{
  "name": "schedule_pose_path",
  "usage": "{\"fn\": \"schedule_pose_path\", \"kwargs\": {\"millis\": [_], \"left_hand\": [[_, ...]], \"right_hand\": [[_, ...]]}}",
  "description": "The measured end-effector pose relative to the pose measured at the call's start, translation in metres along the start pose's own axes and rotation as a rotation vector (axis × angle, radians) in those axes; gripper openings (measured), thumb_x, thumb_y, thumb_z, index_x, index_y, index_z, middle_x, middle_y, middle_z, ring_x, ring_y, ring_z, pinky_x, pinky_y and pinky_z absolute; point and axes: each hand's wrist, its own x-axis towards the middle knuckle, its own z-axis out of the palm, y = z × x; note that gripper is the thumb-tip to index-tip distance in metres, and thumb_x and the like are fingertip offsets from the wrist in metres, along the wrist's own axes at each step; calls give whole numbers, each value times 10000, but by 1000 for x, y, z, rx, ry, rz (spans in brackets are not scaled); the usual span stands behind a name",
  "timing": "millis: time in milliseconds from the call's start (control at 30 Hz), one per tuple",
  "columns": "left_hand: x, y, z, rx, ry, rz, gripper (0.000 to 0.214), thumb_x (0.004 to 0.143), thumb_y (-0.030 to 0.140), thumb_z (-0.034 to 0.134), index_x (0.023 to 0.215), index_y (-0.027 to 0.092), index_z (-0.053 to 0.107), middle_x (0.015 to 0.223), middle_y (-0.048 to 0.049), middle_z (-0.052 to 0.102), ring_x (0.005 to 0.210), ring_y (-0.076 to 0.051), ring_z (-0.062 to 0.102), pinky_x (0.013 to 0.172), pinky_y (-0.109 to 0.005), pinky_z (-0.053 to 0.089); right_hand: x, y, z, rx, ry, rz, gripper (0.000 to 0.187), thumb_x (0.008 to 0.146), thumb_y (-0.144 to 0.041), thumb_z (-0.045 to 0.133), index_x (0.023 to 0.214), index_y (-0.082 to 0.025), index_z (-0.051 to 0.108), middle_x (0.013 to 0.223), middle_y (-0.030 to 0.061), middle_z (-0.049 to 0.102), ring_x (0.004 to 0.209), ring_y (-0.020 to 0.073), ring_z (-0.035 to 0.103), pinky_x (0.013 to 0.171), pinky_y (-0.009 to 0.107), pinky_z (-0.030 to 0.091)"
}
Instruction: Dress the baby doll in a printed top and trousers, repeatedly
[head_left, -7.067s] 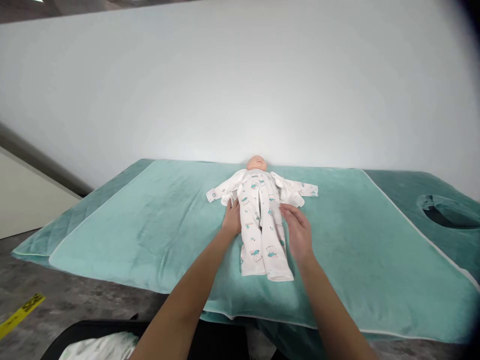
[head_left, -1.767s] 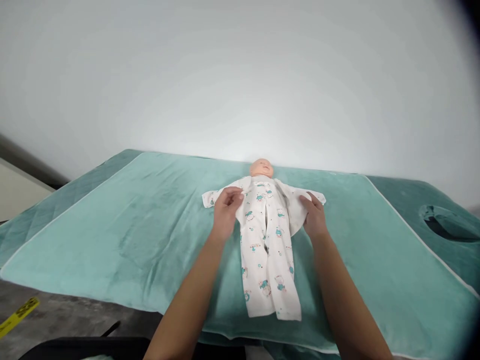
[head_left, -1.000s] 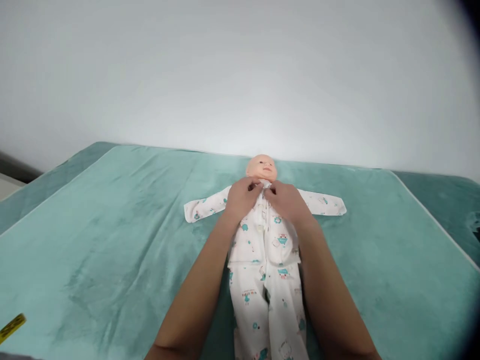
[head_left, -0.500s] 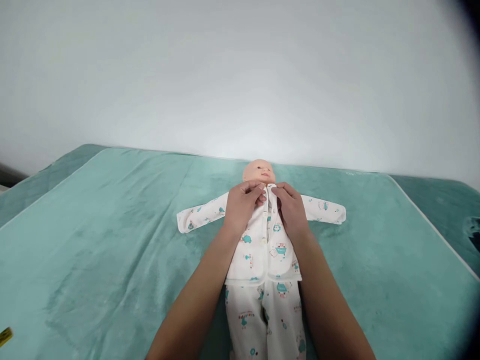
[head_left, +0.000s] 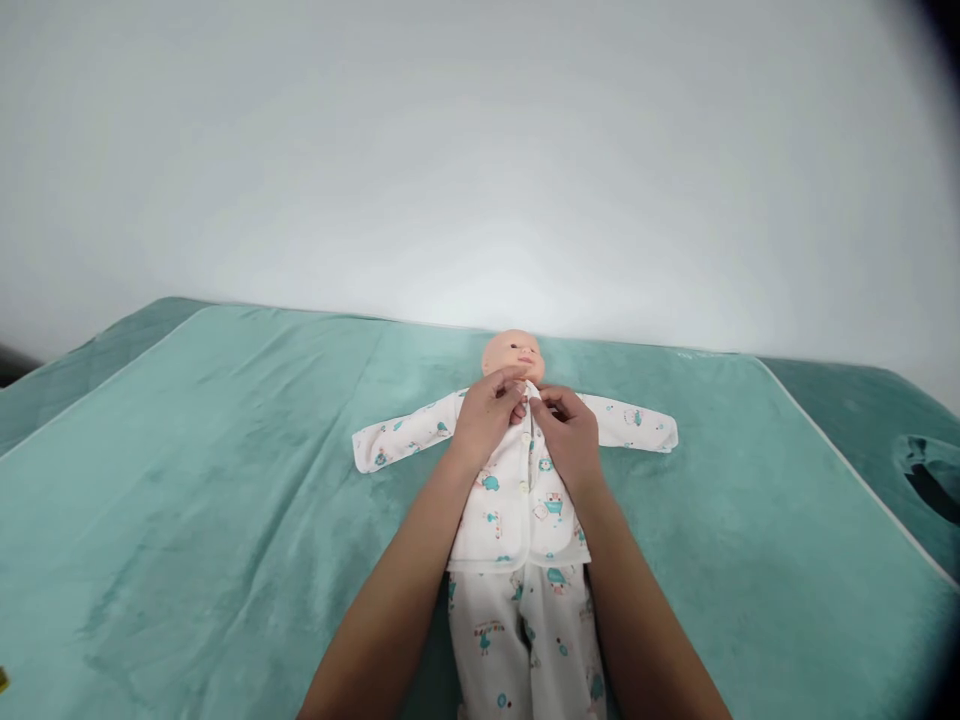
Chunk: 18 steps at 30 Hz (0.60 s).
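A baby doll (head_left: 513, 353) lies face up on a teal towel (head_left: 225, 470), dressed in a white printed jacket (head_left: 517, 500) and matching trousers (head_left: 525, 640). The sleeves stretch out to both sides. My left hand (head_left: 487, 415) and my right hand (head_left: 566, 430) meet at the doll's neck. Both pinch the two front edges of the jacket collar just under the chin. A row of small buttons runs down the jacket's front between my wrists.
The towel covers a darker green padded table (head_left: 847, 400) with a face hole (head_left: 930, 480) at the far right. A plain white wall (head_left: 480, 160) rises right behind the table.
My hands left the jacket's sides, where it lay open, and came together at the collar. The jacket front now lies closed over the chest. My head moved closer to the doll.
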Motion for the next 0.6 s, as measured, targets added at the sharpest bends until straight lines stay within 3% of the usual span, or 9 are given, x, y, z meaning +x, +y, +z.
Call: {"fn": "schedule_pose_path", "kwargs": {"millis": [200,467,600], "left_hand": [[-1,5,-3,32,-24,-17,367,886,330,629,1199,143,674,661,20,570,577,-91,540,569,-215,461],[-1,6,-2,-22,-37,-19,329,885,252,599,1193,151,659,674,22,554,559,-78,515,523,-199,415],[-3,9,0,63,-42,2,252,883,237,581,1106,163,672,664,28,538,537,-78,491,507,-204,398]], "right_hand": [[-2,-6,0,-163,-57,-181,91,882,-241,587,799,-221,618,1058,39,673,828,155,606,608,275,437],[-5,-2,-3,-137,-69,-169,149,871,-214,600,723,-215,582,1113,40,697,808,153,621,624,287,443],[-7,-7,-2,-184,-68,-210,147,882,-213,595,735,-220,600,1093,45,693,785,152,620,632,295,452]]}}
